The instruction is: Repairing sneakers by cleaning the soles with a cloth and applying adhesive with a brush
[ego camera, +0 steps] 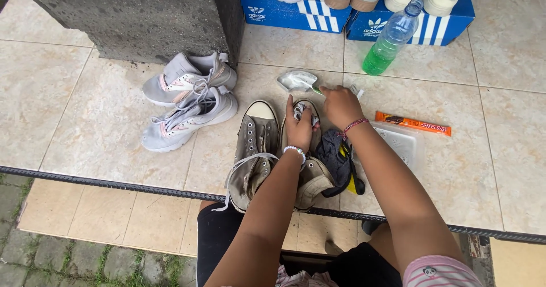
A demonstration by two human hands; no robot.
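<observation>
Left hand [299, 129] presses a crumpled wad into the toe of the right grey high-top [307, 167] on the tiles, right hand [340, 105] pinches a green-tipped item beside the silvery pouch [297, 80]; left high-top [253, 150] untouched, laces loose.

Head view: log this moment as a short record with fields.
left hand: pressed on the toe of the right grey high-top shoe
right hand: reaching toward a crumpled white packet
beside it: second grey high-top, laces loose
left of those: pair of light grey sneakers
right side: dark cloth, orange tube
behind: plastic bottle of green liquid, blue shoeboxes
</observation>
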